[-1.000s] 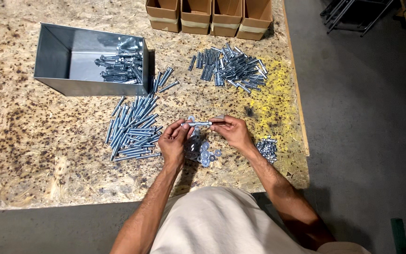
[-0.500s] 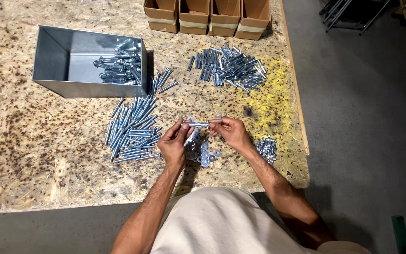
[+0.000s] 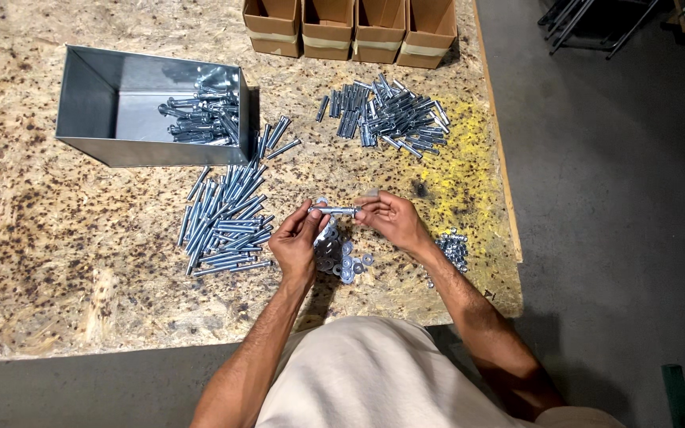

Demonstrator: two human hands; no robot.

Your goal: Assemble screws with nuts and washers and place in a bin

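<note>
Hardly anything had been shifted since the earlier frames: both hands were kept at the same spot above the near edge of the speckled chipboard table (image 3: pixel 57 261), with only the fingertips slightly reset on the piece between them.

Nearest the near edge, the left hand (image 3: pixel 296 242) and the right hand (image 3: pixel 390 222) were each pinched on one end of a short silver metal bolt (image 3: pixel 336 211), which was held level and clear of the surface. Directly beneath it, a small scatter of flat silver washers (image 3: pixel 344 257) was spread, and a little heap of silver nuts (image 3: pixel 453 247) was seen toward the near right corner.

Left of the hands, a loose pile of long silver bolts (image 3: pixel 223 218) was laid out, seemingly still to be handled. Farther back, an open grey sheet-metal bin (image 3: pixel 89 103) toward the far left corner was found holding only a modest cluster of pieces, so most of the work was judged to remain. A second pile of shorter silver sleeves (image 3: pixel 390 115) was spread right of centre. Along the far edge, four brown cardboard boxes (image 3: pixel 350 28) were lined up.
</note>
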